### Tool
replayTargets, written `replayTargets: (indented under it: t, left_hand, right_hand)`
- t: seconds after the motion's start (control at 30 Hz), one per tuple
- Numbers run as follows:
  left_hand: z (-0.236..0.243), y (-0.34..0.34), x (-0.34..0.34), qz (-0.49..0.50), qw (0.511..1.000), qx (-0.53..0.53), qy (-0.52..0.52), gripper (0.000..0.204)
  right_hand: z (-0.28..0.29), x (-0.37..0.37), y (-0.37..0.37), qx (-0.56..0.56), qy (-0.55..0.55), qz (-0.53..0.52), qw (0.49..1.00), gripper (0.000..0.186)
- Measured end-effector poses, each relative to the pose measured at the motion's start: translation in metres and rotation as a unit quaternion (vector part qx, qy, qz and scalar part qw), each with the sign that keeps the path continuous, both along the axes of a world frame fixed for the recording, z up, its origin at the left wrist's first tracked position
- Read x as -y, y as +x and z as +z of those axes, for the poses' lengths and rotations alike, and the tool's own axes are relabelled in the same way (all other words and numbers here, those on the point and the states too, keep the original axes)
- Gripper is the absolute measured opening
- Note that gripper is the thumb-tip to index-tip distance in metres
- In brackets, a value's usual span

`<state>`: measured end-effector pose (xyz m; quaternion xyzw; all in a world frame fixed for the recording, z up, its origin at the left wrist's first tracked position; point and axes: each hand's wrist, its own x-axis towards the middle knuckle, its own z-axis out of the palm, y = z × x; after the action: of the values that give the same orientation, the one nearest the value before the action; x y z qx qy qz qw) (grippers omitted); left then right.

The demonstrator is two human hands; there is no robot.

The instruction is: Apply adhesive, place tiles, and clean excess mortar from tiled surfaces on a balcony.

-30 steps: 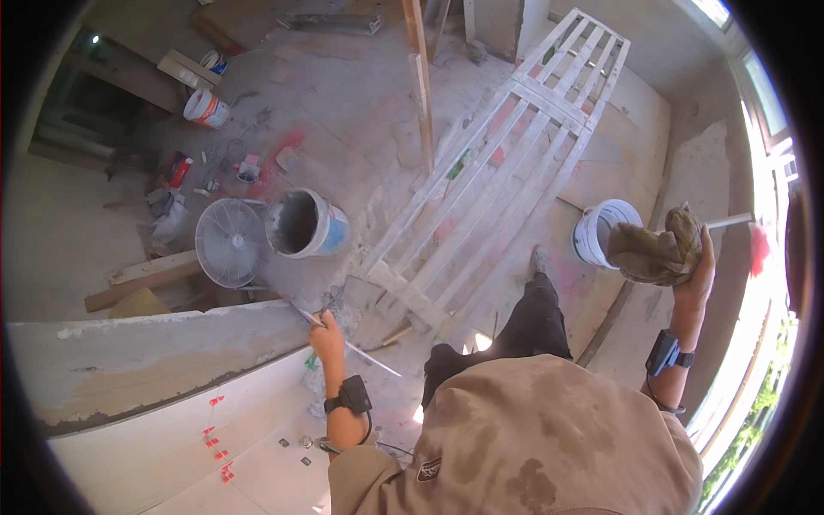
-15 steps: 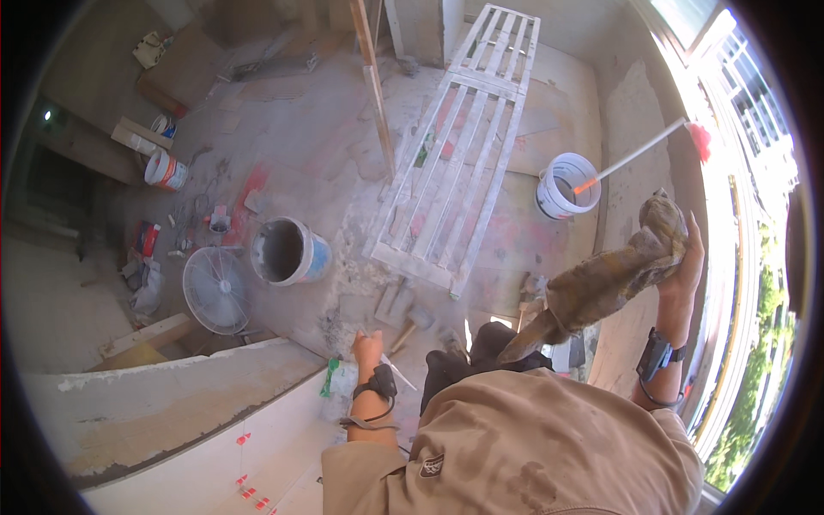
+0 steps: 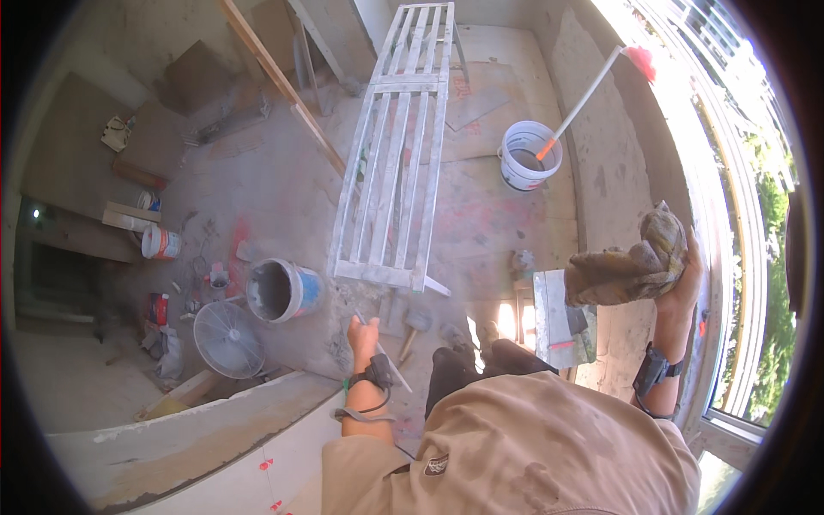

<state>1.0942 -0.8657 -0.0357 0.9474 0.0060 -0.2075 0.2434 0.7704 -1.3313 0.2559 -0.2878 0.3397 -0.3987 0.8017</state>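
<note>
Head view: right hand (image 3: pixel 684 279) is holding a crumpled, mud-brown cloth (image 3: pixel 611 273) out near the bright white-framed window (image 3: pixel 721 360); left hand (image 3: pixel 363 335) is gripping a thin white rod (image 3: pixel 396 371), fist narrow. Cloth is looking soft, limp, likely light unless wet; gathered folds are offering the best hold. Versus half a second ago, it's bunching shorter, no longer trailing to the lap.

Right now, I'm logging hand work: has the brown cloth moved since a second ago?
Yes: the brown cloth overlapped the white bucket in view then; now it shows apart, lower right of it.
</note>
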Motion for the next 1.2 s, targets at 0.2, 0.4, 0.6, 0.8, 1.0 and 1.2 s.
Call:
replayTargets:
  t: [0.2,0.4,0.6,0.8,1.0,1.2]
  left_hand:
    - [0.011,0.016,0.016,0.026,0.999,0.039,0.006,0.045]
    - [-0.007,0.050,-0.013,0.066,0.997,0.036,0.002,0.054]
    - [0.022,0.076,0.009,0.157,0.977,-0.090,-0.110,0.056]
    - [-0.009,0.094,0.004,0.167,0.971,-0.092,-0.145,0.050]
    - [-0.039,0.126,-0.005,0.013,0.971,-0.193,-0.139,0.048]
    - [0.011,0.195,0.008,-0.190,0.885,-0.421,-0.047,0.055]
  right_hand:
    - [-0.031,0.010,-0.051,-0.003,0.038,0.003,0.999,0.043]
    - [-0.043,0.013,-0.048,-0.032,0.083,-0.007,0.996,0.038]
    - [-0.053,0.022,-0.011,-0.043,0.055,0.010,0.998,0.038]
    - [-0.066,0.032,0.061,-0.029,0.066,0.074,0.995,0.040]
    - [-0.095,0.052,0.210,-0.023,0.098,0.129,0.987,0.040]
    - [-0.015,0.103,0.387,-0.052,-0.027,0.253,0.966,0.041]
